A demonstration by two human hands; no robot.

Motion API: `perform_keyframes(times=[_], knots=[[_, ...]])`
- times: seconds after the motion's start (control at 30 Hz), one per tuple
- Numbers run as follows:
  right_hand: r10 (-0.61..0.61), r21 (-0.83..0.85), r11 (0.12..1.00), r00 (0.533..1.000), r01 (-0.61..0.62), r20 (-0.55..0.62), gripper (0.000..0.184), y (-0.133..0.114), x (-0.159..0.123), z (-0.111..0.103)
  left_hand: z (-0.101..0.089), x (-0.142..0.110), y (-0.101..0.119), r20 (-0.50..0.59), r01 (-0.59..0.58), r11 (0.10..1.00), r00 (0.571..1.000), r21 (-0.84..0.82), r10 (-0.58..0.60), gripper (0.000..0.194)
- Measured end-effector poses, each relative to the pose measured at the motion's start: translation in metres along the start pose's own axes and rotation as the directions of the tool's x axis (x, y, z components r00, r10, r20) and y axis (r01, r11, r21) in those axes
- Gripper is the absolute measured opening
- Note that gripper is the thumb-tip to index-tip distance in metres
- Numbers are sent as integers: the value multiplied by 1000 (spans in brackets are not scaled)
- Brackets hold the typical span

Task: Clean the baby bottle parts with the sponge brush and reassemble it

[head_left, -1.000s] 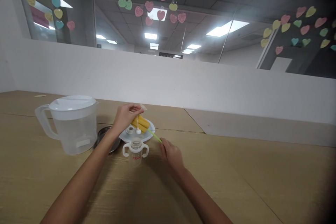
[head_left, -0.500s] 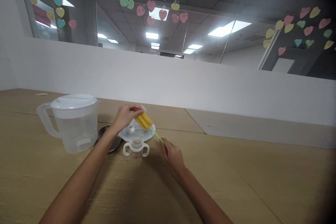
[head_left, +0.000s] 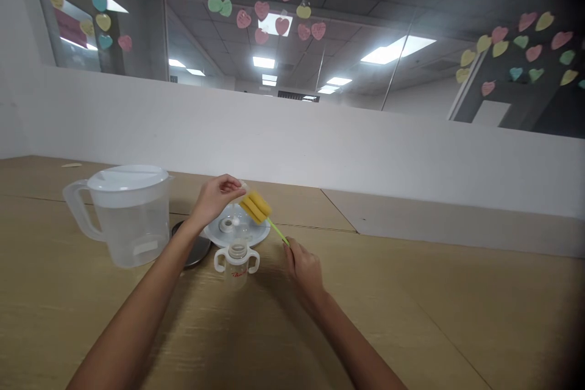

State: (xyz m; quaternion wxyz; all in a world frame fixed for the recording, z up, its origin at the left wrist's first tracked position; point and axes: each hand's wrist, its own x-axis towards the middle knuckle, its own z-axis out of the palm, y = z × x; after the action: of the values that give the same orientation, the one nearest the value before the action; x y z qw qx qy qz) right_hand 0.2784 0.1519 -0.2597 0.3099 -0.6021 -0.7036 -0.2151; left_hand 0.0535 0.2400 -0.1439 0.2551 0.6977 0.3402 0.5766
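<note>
Head view: hands apart from each other. Left hand point(head_left: 217, 196) pinching small clear piece point(head_left: 245, 187) above plate point(head_left: 261, 234). Right hand point(head_left: 305, 267) closed round green handle of brush point(head_left: 256, 207), yellow sponge end up against or just beside clear piece; contact hard to tell. White ring point(head_left: 225, 225) on plate. Two-handled bottle point(head_left: 236, 273) upright on table point(head_left: 365, 304), in front of plate. Dark dish point(head_left: 199, 251) between plate and lidded jug point(head_left: 132, 228).
</note>
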Motion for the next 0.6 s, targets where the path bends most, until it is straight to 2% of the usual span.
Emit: perform_keyframes(times=[0.1,0.17,0.23,0.33,0.4,0.5,0.57,0.6], knots=[[-124,-53,991,990,121,-61,39,0,0,-1,1,-1,-2,25,18,1000,1000,-5,-18,28],[-232,-98,970,970,224,-77,37,-1,-1,-1,-2,-1,-2,6,70,997,998,-18,-70,30],[-284,-123,954,954,272,-94,35,-1,-1,-1,-9,-2,-3,-14,123,992,992,7,-123,33],[-268,-126,960,953,251,-140,36,-1,-1,0,-24,-2,-6,-38,174,957,985,232,-170,30],[-240,-125,967,958,222,-157,37,1,0,1,-35,-2,-11,-57,235,856,970,461,-236,24],[-224,-125,970,963,206,-147,38,2,1,1,-50,-1,-28,-102,317,595,925,739,-367,24],[-231,-125,969,961,214,-148,38,2,0,1,-56,-1,-43,-118,319,447,900,836,-421,28],[-232,-122,969,960,215,-154,38,2,0,1,-58,-2,-50,-115,312,406,890,859,-442,29]])
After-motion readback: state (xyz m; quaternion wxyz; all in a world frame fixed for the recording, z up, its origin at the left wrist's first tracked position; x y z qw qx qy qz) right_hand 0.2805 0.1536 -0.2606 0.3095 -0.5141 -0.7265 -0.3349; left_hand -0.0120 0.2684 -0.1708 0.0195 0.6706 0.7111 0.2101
